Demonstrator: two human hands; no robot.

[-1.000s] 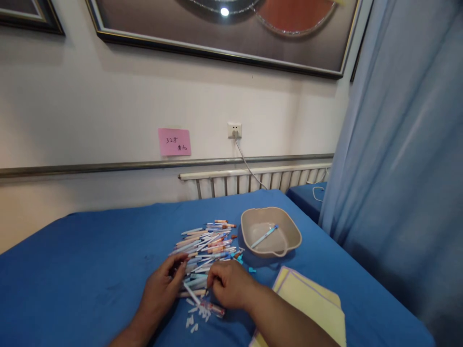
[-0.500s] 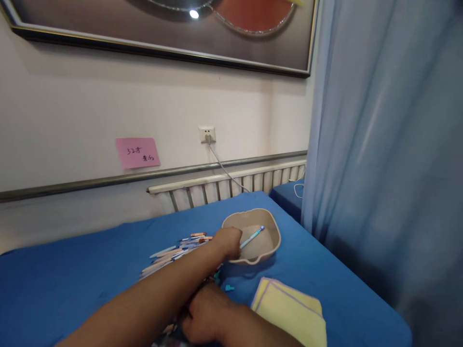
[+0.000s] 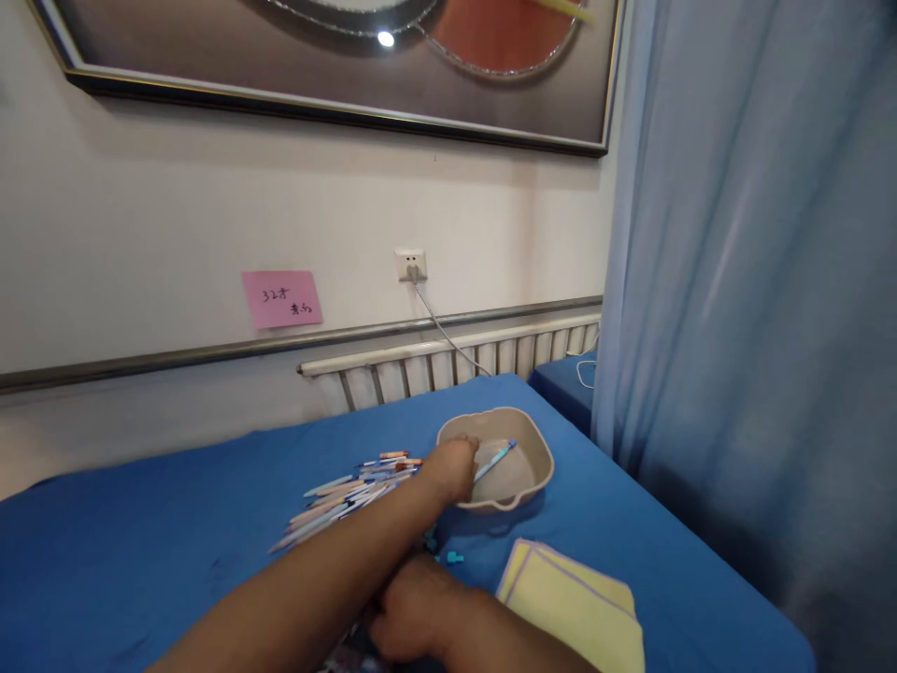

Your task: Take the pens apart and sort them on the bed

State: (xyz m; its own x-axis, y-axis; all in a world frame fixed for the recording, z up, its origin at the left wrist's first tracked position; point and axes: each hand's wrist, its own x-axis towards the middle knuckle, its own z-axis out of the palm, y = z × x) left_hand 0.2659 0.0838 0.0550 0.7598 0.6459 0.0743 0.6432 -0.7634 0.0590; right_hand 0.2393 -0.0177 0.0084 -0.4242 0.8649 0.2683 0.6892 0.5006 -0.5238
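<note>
My left hand (image 3: 454,469) reaches over the near left rim of a beige basin (image 3: 536,477), fingers apart. Inside the basin lies a light blue pen (image 3: 496,459), its lower end running close to my hand. My right hand (image 3: 413,608) is curled below my left forearm, its fingertips hidden, so what it holds cannot be made out. A pile of pens (image 3: 343,505) in white, pink and blue lies left of the basin, partly behind my left forearm. Small teal pieces (image 3: 454,558) rest on the blue cloth near my right hand.
A folded yellow cloth (image 3: 575,598) with purple edging lies right of my right forearm. The blue-covered table (image 3: 238,505) meets a wall with a white radiator (image 3: 420,369) and a plugged socket (image 3: 410,265). A blue curtain (image 3: 735,280) hangs at the right.
The whole view has shifted slightly, so things appear further right. My left hand's fingers have loosened at the basin, and the pen lies a little lower in it. My right hand stays curled.
</note>
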